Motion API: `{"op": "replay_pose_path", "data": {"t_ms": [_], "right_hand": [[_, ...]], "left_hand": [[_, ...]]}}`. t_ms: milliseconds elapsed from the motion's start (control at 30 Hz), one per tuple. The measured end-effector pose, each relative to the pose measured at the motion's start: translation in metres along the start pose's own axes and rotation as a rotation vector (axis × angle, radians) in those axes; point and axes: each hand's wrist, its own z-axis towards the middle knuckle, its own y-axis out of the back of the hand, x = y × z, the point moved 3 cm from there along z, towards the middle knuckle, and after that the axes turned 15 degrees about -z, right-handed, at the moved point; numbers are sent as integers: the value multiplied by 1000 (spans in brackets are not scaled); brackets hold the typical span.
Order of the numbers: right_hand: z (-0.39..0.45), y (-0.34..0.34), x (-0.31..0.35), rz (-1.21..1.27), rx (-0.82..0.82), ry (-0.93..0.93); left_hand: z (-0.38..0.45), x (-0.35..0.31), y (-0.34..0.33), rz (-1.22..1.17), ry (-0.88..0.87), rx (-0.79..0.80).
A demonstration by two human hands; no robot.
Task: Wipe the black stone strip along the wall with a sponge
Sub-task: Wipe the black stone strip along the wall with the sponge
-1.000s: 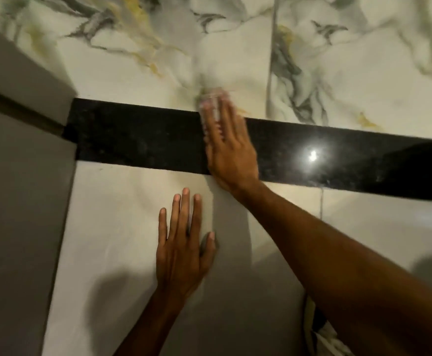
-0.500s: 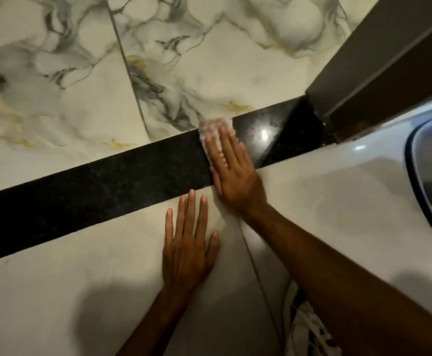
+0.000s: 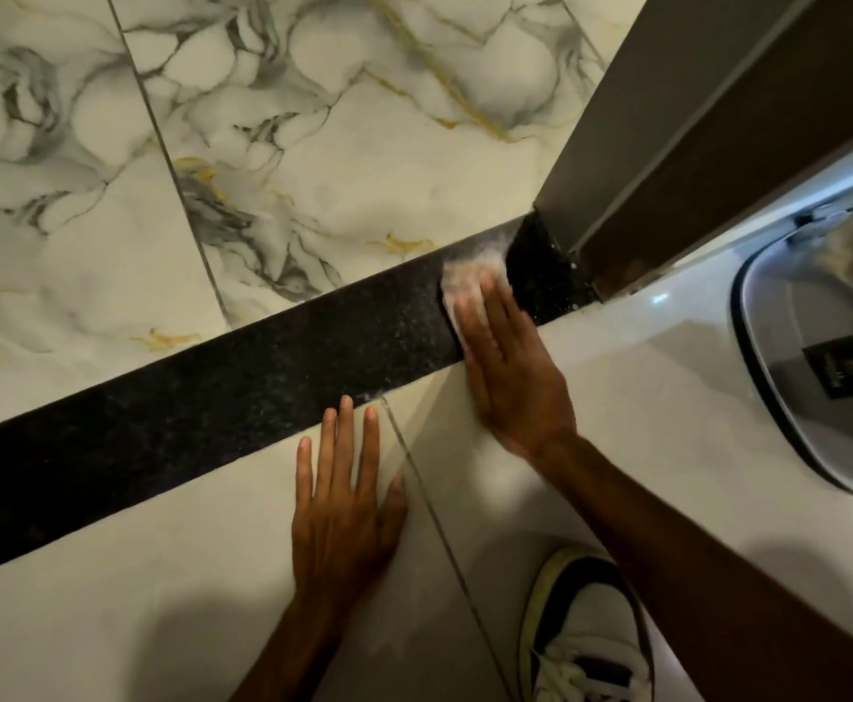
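Observation:
A black speckled stone strip [image 3: 211, 412] runs diagonally from lower left to upper right, between marbled tiles above and plain pale tiles below. My right hand [image 3: 508, 372] lies flat on a pale foamy sponge [image 3: 467, 281], pressing it onto the strip close to its right end by a dark frame. Only the sponge's upper part shows beyond my fingertips. My left hand [image 3: 345, 499] rests flat and empty on the pale tile just below the strip, fingers spread.
A dark door frame [image 3: 677, 144] closes off the strip's right end. A white glossy appliance with a dark-rimmed window [image 3: 819, 357] sits at right. My white and black shoe [image 3: 584, 630] shows at the bottom. Marbled tiles [image 3: 313, 144] fill the top.
My right hand has slid the sponge rightward along the strip toward the dark frame. The view has swung right. My left hand has stayed flat on the pale tile.

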Motion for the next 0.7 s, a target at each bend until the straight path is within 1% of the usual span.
{"op": "replay_pose_path", "data": {"t_ms": [33,100,167,233,300,367,433,467,500,567,633,700], "right_hand": [[-18,4,-7,15,7,8],[-40,8,-27,32,37,-103],[-35,9,-38,-1,51,-248],[-9,4,-33,13,41,-328],[16,0,-18,88,23,-327],[18,-2,-4,123,0,-253],[-9,2,4,60,-22,-140],[-25,6,3,37,-29,-121],[-42,6,0,34,-14,-158],[-54,8,-8,54,40,-289],[-35,9,-11,37,59,-361],[0,3,-10,34,43,-371]], "left_hand": [[0,-2,3,3,4,9],[0,-4,6,4,6,29],[0,-5,8,-11,0,35],[-1,-3,6,-12,23,30],[-2,-3,2,-12,65,23],[-3,-5,0,-8,89,20],[-4,-7,4,-26,105,32],[-2,-8,6,-26,111,45],[-5,-7,4,-20,123,65],[-5,-6,2,-27,135,75],[-5,-5,2,-11,128,54],[-5,-4,-2,7,106,26]]}}
